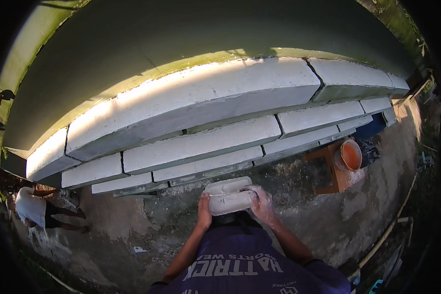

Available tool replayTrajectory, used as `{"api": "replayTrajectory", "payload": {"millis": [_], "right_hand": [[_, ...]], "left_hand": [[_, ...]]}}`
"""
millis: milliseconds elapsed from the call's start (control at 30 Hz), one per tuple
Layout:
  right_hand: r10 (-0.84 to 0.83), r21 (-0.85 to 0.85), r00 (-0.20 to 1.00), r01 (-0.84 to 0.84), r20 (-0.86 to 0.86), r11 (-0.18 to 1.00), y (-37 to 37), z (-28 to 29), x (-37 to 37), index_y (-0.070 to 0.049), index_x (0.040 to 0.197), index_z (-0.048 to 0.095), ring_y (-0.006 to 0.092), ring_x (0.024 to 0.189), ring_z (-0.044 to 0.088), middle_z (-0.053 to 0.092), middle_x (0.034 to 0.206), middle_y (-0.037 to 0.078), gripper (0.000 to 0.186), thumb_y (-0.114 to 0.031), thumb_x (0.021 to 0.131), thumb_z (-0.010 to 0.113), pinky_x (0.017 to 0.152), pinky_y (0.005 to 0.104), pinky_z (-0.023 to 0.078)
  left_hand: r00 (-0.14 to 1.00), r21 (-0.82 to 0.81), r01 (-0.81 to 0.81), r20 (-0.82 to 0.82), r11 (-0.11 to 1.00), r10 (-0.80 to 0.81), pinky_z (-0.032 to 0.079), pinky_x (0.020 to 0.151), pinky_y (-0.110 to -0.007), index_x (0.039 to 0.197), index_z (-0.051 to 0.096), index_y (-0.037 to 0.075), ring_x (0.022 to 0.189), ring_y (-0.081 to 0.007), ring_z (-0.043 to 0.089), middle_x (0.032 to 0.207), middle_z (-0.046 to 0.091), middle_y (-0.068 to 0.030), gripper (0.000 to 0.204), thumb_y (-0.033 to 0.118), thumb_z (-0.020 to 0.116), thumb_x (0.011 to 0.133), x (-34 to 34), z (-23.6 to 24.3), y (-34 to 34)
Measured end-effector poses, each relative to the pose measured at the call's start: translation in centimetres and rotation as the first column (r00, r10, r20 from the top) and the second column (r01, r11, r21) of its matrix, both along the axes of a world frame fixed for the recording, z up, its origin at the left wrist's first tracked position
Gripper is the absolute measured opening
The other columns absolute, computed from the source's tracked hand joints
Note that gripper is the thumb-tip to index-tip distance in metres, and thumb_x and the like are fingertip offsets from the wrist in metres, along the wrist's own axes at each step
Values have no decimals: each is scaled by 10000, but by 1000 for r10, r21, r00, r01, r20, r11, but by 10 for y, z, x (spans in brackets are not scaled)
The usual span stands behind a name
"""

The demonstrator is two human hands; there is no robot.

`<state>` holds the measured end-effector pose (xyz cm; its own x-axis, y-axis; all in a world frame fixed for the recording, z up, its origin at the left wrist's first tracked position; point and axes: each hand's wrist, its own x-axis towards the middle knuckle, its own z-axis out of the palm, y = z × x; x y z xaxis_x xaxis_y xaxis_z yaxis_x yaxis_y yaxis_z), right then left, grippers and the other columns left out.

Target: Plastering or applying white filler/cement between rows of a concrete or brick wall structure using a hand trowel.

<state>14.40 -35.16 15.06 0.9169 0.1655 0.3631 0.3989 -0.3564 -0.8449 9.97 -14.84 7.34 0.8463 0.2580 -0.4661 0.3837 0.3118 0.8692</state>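
In front of my body, a white two-part tray (231, 202), which looks like an opened foam box, is held level between both hands. My left hand (204, 210) grips its left edge, with the fingers partly hidden beneath it. On the opposite side, my right hand (262, 202) is closed round the edge, and whitish residue coats its fingers and back. The tray's near half has a flat, smooth face; the far half looks hollowed. Just beyond it run stepped rows of long pale blocks (206, 139) along a wall; neither hand touches them.
At the right, a bucket with an orange inside (351, 155) stands on an orange-brown stool (327, 169), near a dark blue container (371, 128). Another person (34, 208) is at the far left. A pale pipe (388, 230) crosses the right side, and a white scrap (140, 250) lies on the stained ground.
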Motion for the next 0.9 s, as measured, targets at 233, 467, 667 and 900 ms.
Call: {"api": "replayTrajectory", "payload": {"millis": [233, 467, 667, 900], "right_hand": [[-66, -77, 996, 61, -58, 995, 7, -9, -13, 21, 1062, 556, 415, 841, 618, 619, 922, 231, 252, -20, 831, 464, 734, 416, 503], [-177, -120, 979, 164, -101, 979, 15, -11, -18, 20, 1059, 533, 418, 824, 618, 620, 864, 228, 226, -9, 846, 465, 720, 425, 500], [-131, -187, 991, 131, 12, 974, 22, -16, -14, 18, 1093, 512, 436, 825, 607, 613, 864, 243, 273, 23, 829, 442, 695, 437, 496], [-125, -176, 992, 117, -34, 977, 28, -11, -11, 14, 1066, 500, 450, 804, 592, 598, 850, 244, 247, 26, 828, 436, 669, 450, 480]], "left_hand": [[999, -11, 32, 44, 999, -31, 304, 1054, -337, 1327, 385, -75, 1228, -225, 429, 1335, 438, -166, 588, 399, 375, 978, -1, 0, 25], [999, -92, 29, 21, 995, -27, 334, 1032, -336, 1305, 409, -68, 1183, -219, 471, 1294, 475, -148, 576, 404, 387, 976, -1, 13, 28], [999, -56, -16, 43, 998, 19, 307, 1055, -337, 1348, 371, -57, 1230, -234, 426, 1353, 424, -161, 583, 384, 409, 968, -4, 4, 30], [998, -82, 5, 62, 997, 0, 305, 1053, -332, 1348, 369, -59, 1226, -239, 430, 1344, 432, -172, 587, 389, 400, 969, -2, 4, 35]]}}
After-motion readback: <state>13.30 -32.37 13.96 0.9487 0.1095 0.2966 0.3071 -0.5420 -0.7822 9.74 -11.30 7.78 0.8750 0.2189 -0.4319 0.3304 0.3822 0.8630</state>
